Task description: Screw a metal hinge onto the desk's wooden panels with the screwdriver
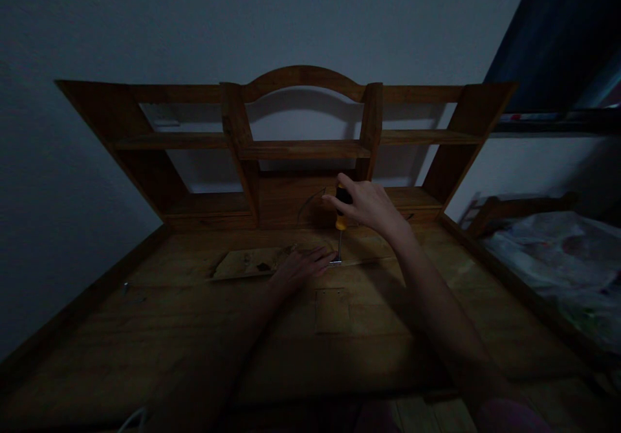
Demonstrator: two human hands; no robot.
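Note:
My right hand (365, 205) is wrapped round the yellow and black handle of a screwdriver (342, 221), which stands upright. Its thin shaft points down to a small shiny metal piece (336, 262), perhaps a hinge, on the wooden desk top. My left hand (303, 266) lies flat with fingers stretched out over the right end of a rough wooden board (245, 263). Its fingertips reach the metal piece's left side and partly hide it. In front of the hands lies a small square wooden piece (332, 311), flush or nearly flush with the desk.
A wooden shelf unit (305, 150) stands at the back of the desk (174, 329) against the wall. Small metal bits (127, 286) lie at the left. Beyond the right edge is a pile under clear plastic (557, 258). The room is dim.

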